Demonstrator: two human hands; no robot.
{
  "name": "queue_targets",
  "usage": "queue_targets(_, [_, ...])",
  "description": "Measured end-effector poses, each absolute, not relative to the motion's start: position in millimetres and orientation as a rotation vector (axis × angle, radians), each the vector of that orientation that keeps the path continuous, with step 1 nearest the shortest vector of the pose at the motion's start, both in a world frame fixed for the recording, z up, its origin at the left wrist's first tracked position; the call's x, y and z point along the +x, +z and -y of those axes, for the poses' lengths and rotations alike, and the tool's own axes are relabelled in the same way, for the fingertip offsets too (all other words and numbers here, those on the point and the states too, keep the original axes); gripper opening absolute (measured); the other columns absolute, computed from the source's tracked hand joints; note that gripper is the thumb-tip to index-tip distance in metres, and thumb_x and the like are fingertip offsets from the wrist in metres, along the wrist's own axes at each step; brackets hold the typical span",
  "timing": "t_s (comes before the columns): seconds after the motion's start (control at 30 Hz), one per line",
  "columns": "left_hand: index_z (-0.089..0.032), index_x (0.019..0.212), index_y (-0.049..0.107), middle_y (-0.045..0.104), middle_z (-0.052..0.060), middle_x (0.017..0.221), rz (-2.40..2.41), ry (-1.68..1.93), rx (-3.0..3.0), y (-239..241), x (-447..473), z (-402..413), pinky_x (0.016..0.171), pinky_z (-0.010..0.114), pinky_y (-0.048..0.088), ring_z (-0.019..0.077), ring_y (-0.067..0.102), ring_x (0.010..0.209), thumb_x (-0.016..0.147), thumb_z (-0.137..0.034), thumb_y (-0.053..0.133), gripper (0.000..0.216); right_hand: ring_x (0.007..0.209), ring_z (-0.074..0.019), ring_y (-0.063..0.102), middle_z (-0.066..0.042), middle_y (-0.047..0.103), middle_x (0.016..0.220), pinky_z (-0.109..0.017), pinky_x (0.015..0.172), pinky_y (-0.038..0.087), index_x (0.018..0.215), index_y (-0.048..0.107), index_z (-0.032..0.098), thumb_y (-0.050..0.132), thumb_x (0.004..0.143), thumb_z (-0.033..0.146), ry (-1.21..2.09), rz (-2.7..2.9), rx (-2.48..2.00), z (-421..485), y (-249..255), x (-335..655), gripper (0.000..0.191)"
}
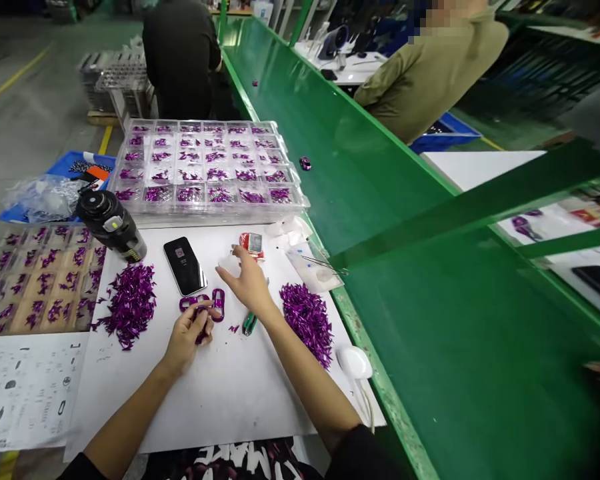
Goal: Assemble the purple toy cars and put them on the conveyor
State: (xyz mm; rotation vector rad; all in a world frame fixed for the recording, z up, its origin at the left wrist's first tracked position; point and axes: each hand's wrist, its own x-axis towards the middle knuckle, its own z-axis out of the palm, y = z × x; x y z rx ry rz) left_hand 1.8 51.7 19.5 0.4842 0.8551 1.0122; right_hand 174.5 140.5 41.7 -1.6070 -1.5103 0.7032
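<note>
My left hand [183,341] is closed around a small purple toy car body [201,333], mostly covered by the fingers. Just beyond it lie two more purple car bodies, one lengthwise [219,305] and one crosswise [189,302]. My right hand [251,285] has thumb and forefinger apart, beside a whitish translucent piece [229,264]; whether they touch it is unclear. A red packet [251,245] sits past those fingertips. Under the right wrist is a green-handled cutter [249,324]. Heaps of purple slivers lie to the left [130,303] and right [307,323].
A black phone [185,265] and black bottle [111,223] stand left on the white table [220,407]. Stacked clear compartment trays [215,208] rise behind. Tweezers [323,263] lie near the green conveyor [405,267], which bears a purple car [305,163]. Two people sit beyond.
</note>
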Motion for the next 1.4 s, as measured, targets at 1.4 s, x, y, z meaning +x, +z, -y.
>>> queue_targets(1.4, [-0.026,0.118,0.059,0.059,0.000,0.090,-0.850,0.944,0.260,24,10,-51,0.054,0.024,0.037,0.0116,0.053,0.070,0.068,-0.024,0.092,0.060,0.043,-0.0116,0.052,0.002,0.058,0.056,-0.026,0.041,0.043,0.069,0.058,0.023,0.063,0.090,0.016,0.360,1.426,-1.325,-23,46,152,0.023])
